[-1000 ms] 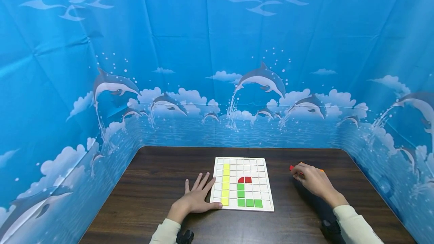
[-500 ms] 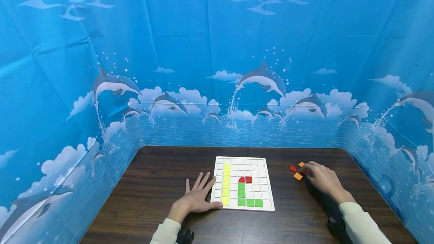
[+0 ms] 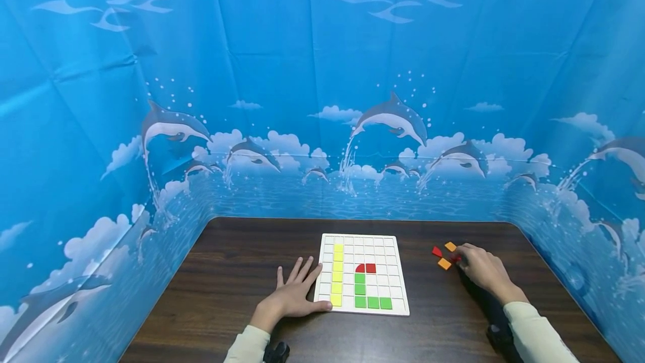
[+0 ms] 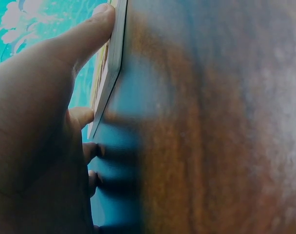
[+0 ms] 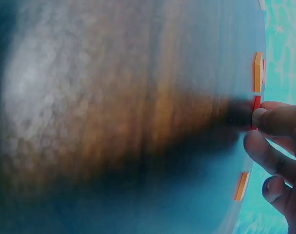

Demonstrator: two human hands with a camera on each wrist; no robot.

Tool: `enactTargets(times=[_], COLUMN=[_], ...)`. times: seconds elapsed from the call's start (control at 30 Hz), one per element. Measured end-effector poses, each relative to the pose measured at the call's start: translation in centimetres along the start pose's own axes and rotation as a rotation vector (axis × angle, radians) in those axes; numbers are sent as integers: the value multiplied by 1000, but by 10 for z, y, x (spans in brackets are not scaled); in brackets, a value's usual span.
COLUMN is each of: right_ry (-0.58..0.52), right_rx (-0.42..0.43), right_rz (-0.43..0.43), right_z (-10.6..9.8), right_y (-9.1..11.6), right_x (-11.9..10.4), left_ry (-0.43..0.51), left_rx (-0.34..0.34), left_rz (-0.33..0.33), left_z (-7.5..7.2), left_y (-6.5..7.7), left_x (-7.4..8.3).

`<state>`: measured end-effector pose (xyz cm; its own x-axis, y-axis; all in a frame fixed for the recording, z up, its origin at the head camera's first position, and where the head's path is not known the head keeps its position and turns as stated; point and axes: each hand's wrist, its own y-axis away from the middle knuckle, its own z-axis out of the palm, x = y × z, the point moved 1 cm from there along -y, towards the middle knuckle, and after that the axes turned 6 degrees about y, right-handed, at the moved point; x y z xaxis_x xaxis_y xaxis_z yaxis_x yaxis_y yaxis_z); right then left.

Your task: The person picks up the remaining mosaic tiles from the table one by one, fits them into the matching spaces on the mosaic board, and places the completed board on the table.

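Note:
My left hand (image 3: 292,296) lies with fingers spread at the left edge of a white grid board (image 3: 380,282), its thumb over the lower-left corner. On the board are a column of yellow tiles (image 3: 337,276), an L of green tiles (image 3: 360,289), a red square tile (image 3: 370,268) and a round-cornered red tile (image 3: 360,268). Off to the right, my right hand (image 3: 484,270) pinches a red tile (image 5: 256,103) between thumb and finger, close over the table. Beside its fingertips lie a loose red tile (image 3: 436,251) and two orange tiles (image 3: 444,264).
In the right wrist view, another orange tile (image 5: 242,186) lies under the curled fingers. The dark wooden table (image 3: 242,251) is enclosed by a blue dolphin-print curtain (image 3: 282,128). A dark band with a small device (image 3: 276,352) circles the left wrist.
My right hand has shifted to the right, uncovering the loose red and orange tiles, and its fingers have come to a red tile. The left hand has stayed on the board's edge.

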<state>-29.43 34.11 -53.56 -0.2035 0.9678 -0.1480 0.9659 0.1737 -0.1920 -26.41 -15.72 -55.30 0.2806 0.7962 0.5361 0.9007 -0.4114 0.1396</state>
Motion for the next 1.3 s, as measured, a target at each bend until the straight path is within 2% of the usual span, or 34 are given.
enactTargets(times=[0.2, 0.3, 0.43, 0.53, 0.67, 0.73, 1.0, 1.3], right_ry=[12, 14, 11, 12, 7, 7, 14, 16], right_rx=[-12, -19, -13, 1, 15, 21, 27, 43], right_rz=[9, 17, 17, 13, 15, 11, -14, -9], right_z=[-2, -2, -2, -4, -7, -8, -11, -12], right_y=[-1, -1, 0, 1, 2, 2, 3, 3], right_x=[0, -1, 0, 0, 0, 0, -2, -9], left_ry=[3, -24, -13, 4, 15, 31, 3, 20], left_rx=[5, -1, -13, -1, 1, -12, -26, 1], left_rz=[-17, -28, -17, 10, 11, -1, -19, 19], left_z=[1, -3, -8, -4, -5, -10, -10, -6], left_y=[-1, 2, 5, 2, 4, 6, 7, 4], left_x=[0, 6, 12, 4, 5, 10, 13, 5])
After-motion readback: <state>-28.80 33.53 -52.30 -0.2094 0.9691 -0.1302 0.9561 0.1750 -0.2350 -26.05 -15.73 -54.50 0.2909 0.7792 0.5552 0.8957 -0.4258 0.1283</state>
